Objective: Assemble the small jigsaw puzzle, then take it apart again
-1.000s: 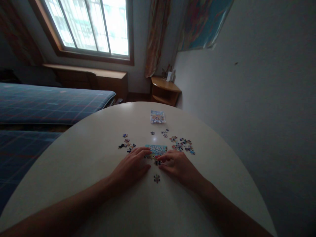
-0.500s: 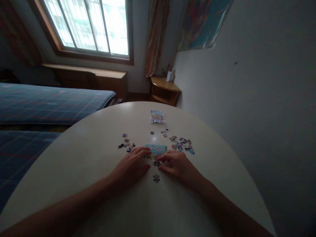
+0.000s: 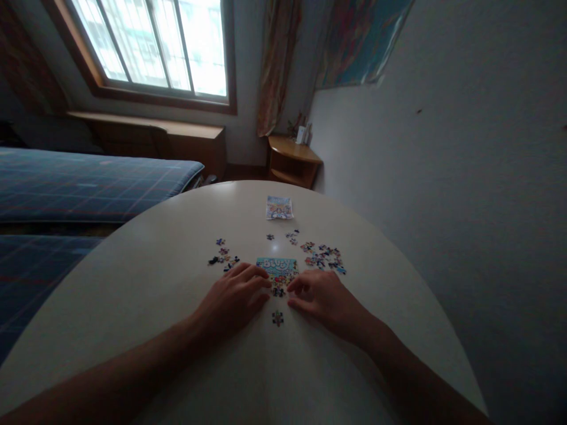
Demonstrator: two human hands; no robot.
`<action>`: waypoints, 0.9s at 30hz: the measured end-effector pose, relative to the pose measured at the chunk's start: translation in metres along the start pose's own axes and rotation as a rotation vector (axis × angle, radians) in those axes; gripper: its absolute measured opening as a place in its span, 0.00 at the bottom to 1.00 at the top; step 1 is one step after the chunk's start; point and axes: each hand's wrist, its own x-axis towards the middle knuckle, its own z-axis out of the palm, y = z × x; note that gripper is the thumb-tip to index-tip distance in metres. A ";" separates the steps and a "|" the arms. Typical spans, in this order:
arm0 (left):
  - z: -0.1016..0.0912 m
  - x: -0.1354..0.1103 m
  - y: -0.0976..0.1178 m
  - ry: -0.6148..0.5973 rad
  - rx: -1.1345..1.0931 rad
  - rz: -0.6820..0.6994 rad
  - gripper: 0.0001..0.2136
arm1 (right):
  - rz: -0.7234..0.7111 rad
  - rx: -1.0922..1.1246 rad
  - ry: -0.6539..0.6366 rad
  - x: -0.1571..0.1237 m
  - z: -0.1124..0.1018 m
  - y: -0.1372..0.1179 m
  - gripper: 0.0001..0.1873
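Note:
A partly joined jigsaw puzzle (image 3: 278,267) with a light-blue top and large white lettering lies flat on the table. Over its left edge rests my left hand (image 3: 237,292), fingers stretched out and apart. My right hand (image 3: 321,298) is at the lower right edge, thumb and fingers apart, with nothing visible between them. Between both hands, a dark puzzle piece (image 3: 278,292) sits at the puzzle's lower edge; whether it is joined there I cannot tell. One loose puzzle piece (image 3: 277,318) lies nearer to me.
Loose pieces form a pile (image 3: 325,257) on the right and a smaller group (image 3: 222,257) on the left. A few more (image 3: 292,238) lie behind the puzzle. A printed picture packet (image 3: 279,208) is farther back on the round white table (image 3: 177,236). A wall stands close on the right.
My right hand has drawn back slightly to the right, its fingertips coming away from the dark piece. My left hand stays nearly in place. The whole view has shifted a little.

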 end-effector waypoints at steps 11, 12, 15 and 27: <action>-0.001 0.004 0.002 0.022 0.009 0.000 0.03 | 0.004 -0.020 0.019 0.002 0.006 0.002 0.03; -0.001 0.005 0.002 0.019 0.011 0.000 0.03 | 0.002 -0.020 0.016 0.002 0.006 0.003 0.03; 0.000 0.005 0.002 0.020 0.023 0.001 0.03 | -0.009 -0.018 0.015 0.002 0.007 0.003 0.03; -0.001 0.007 0.005 -0.001 0.021 0.033 0.05 | -0.018 0.011 0.062 0.004 0.014 0.001 0.06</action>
